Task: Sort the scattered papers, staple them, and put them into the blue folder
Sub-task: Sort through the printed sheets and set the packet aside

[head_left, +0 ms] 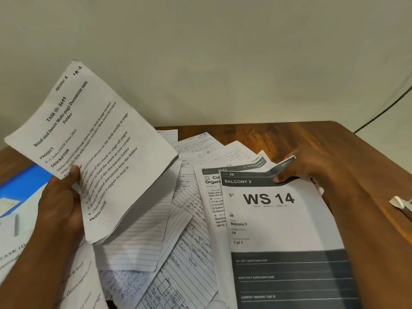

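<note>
Left hand (pixel 59 204) grips the task sheet (pixel 89 150) above the scattered papers (pixel 178 219)
Right hand (pixel 312 175) pinches the WS 14 sheet (pixel 278 219) by its top edge, curling it up

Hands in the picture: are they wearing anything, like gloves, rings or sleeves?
No. Both the left hand and the right hand are bare, with no gloves. I see no rings, watch or bracelet on them. The forearms that show are bare too, with no sleeve in view. Short, plain fingernails show on the thumbs.
</note>
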Available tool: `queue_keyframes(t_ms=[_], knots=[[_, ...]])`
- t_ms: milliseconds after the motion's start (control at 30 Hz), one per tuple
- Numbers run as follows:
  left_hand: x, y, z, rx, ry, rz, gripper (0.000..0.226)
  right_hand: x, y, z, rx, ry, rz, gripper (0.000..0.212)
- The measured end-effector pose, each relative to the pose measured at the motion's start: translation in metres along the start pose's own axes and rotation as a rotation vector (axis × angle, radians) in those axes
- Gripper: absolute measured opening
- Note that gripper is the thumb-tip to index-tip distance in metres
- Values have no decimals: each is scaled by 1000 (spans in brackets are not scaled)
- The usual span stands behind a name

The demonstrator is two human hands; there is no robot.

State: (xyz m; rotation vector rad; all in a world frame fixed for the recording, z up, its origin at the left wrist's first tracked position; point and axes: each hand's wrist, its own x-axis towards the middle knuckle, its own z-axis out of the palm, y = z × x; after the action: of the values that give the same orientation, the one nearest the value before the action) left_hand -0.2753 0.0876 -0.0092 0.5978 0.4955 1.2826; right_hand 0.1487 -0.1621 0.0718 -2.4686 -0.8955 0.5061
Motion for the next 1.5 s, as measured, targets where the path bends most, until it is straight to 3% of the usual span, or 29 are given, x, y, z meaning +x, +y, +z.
queue_keyframes(t_ms=[67,167,233,267,333,367,567,667,733,800,900,1033,1100,1233,1300,1433,1500], knots=[[3,2,-6,-4,-9,-1,55,2,4,-2,2,50,2,40],[3,4,-8,-15,-20,5,81,9,16,-8,-2,155,66,53],[3,4,-7,-42,-2,0,66,16,24,-10,-125,137,111,68],[2,3,-6,-38,0,-6,58,19,27,-10,-166,86,131,67],[0,0,-2,-27,16,1,50,20,29,-12,-161,45,183,44],[-1,0,1,-21,24,13,48,24,33,-13,-98,75,190,46],[-8,0,9,3,27,37,45,40,72,-14,-157,468,153,47],[-13,2,17,-21,22,42,44,77,114,-18,-253,602,228,51],[-15,4,18,-33,36,46,43,80,116,-21,-318,559,262,78],[-15,6,18,-47,61,45,43,36,67,-21,-328,452,201,96],[-16,12,20,-67,84,67,43,-29,-25,6,-261,305,-157,73],[-16,31,20,-97,129,92,42,-60,-92,70,-221,-92,-413,89],[-15,42,16,-141,152,91,49,-70,-108,101,-208,-188,-507,91],[-18,54,7,-227,196,101,29,-88,-117,131,-328,-185,-668,92],[-20,59,6,-246,225,111,32,-90,-114,135,-399,-214,-679,96],[-20,83,-3,-207,264,164,12,-84,-108,134,-449,-240,-590,105],[-17,98,-11,-244,299,165,21,-81,-110,132,-452,-234,-545,110]])
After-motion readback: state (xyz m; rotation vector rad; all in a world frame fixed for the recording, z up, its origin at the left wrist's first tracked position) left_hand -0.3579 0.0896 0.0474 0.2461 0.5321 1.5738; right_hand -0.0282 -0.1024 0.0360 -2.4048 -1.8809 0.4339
